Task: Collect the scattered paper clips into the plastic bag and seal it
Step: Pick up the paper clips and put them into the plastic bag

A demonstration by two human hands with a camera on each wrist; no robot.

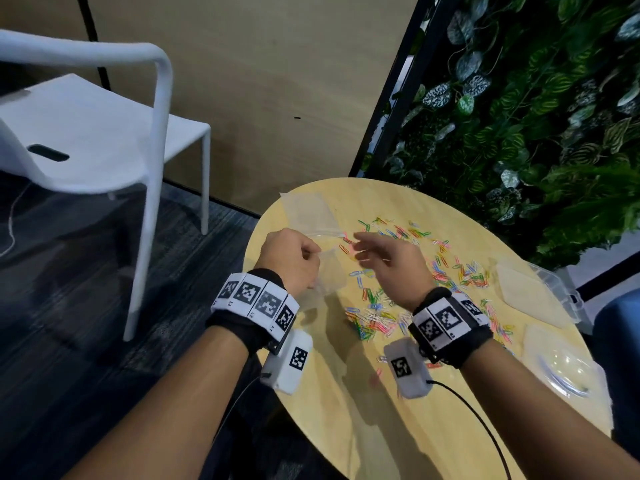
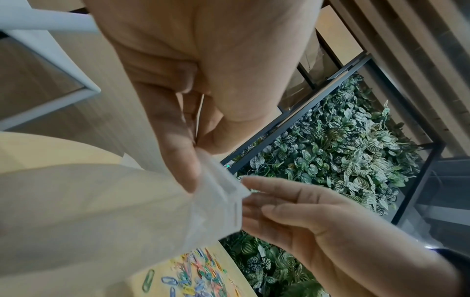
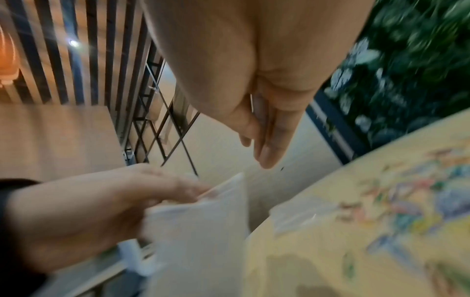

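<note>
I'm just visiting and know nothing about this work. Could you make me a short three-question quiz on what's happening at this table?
1. True or false: the left hand pinches the plastic bag.
2. Where do the paper clips lie? A) in the bag B) scattered on the round table C) on the chair
3. Fill in: the right hand, fingers straight, holds ____.

Key: 1 true; 2 B; 3 nothing
</note>
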